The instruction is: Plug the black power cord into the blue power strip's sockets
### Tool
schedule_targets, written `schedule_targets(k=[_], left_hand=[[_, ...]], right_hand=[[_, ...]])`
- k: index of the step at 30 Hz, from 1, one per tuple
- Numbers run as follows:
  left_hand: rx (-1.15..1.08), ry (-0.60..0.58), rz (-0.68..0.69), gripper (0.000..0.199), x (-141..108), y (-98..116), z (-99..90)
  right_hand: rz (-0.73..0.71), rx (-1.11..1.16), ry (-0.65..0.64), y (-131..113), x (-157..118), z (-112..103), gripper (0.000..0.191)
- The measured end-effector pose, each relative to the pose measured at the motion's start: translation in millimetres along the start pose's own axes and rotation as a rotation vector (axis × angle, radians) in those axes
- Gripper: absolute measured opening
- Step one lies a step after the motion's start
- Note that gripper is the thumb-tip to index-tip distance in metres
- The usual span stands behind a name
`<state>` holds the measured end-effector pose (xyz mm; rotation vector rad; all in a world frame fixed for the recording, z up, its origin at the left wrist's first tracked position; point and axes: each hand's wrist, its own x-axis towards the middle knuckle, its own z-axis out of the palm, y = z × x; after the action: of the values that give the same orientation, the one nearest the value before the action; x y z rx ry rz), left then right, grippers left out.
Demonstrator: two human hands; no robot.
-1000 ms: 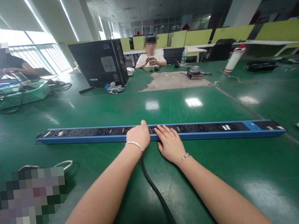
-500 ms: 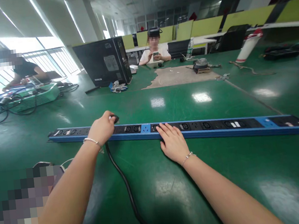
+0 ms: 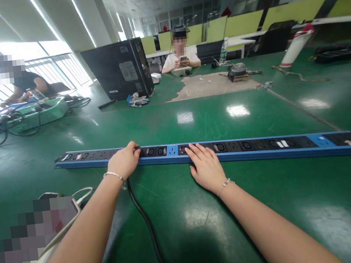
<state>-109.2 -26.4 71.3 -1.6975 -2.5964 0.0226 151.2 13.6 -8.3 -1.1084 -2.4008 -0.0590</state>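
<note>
Lowered since the last frame, the left hand (image 3: 124, 160) meets the long power strip (image 3: 247, 156), its grip closed around a dark plug (image 3: 138, 149); probably the plug is at a socket, though fingers hide the contact. Flat and unclenched, the right hand (image 3: 206, 164) rests on the strip between smooth blue rails. A round black cable (image 3: 148, 222) curves over the glossy, scuffed green bench (image 3: 254, 198) beneath.

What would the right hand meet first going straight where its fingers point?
Beyond the strip beneath it, the right hand would probably cross the table and meet the tower or gloves first; depth leaves which unclear.
</note>
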Motion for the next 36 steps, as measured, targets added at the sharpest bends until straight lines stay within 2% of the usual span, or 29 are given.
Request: schedule_targets(k=[8, 15, 20, 25, 28, 30, 32, 33, 36], left_hand=[[0.021, -0.02, -0.019, 0.035, -4.1, 10.8, 4.4], [-0.021, -0.01, 0.024, 0.033, -2.9, 6.0, 5.3], [-0.123, 0.047, 0.005, 0.033, -3.8, -1.9, 9.2], [-0.167, 0.112, -0.077, 0.034, -11.1, 4.2, 15.9], [-0.195, 0.192, -0.151, 0.036, -15.1, 5.8, 4.2], [-0.244, 0.329, -0.197, 0.038, -15.6, 4.0, -12.1], [-0.322, 0.437, -0.167, 0.037, -13.9, 2.9, -28.8], [-0.357, 0.414, -0.119, 0.036, -12.5, 3.8, -35.0], [-0.432, 0.207, 0.016, 0.029, -7.5, 15.9, -38.1]], right_hand=[[-0.004, -0.014, 0.0, -0.4, 0.2, -0.3, 0.053], [-0.011, -0.037, 0.012, 0.1, 0.9, 0.4, 0.053], [-0.021, -0.05, 0.018, 1.3, 0.6, 0.9, 0.054], [-0.008, -0.05, 0.014, 0.5, 1.0, 1.0, 0.054], [0.003, -0.046, 0.008, -0.1, 1.4, 1.0, 0.054], [0.006, -0.042, 0.004, -0.4, 1.7, 1.2, 0.054], [0.009, -0.038, 0.003, -0.4, 1.9, 1.5, 0.054], [0.009, -0.035, 0.003, -0.3, 1.9, 1.8, 0.054], [0.008, -0.024, 0.005, 0.0, 1.9, 2.5, 0.055]])
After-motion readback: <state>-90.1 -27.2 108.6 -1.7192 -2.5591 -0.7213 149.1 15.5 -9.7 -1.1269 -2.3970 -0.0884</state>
